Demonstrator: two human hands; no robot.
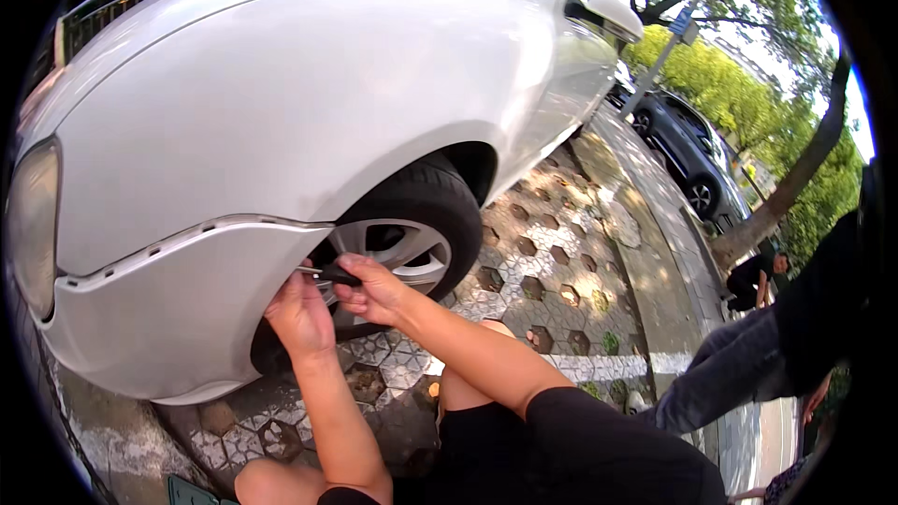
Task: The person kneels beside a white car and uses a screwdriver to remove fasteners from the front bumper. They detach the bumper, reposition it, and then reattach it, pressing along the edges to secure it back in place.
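A screwdriver (337,274) with a black handle is gripped in my right hand (374,292), its metal shaft pointing left. The shaft reaches the wheel-arch edge of the silver-white car's front bumper (187,309). My left hand (301,316) is closed at that same edge, fingertips pinched beside the shaft's end; what they pinch is hidden. Along its upper edge the bumper stands apart from the fender (281,103), and a row of slots shows in the gap. Just behind my hands is the front wheel (412,243), with a black tyre and silver spokes.
The headlight (36,224) is at the far left. Hexagonal paving with holes (533,288) lies under the car. At right, a person in dark trousers (730,369) stands close, another crouches farther off, and a dark car (683,145) is parked near a tree trunk (795,182).
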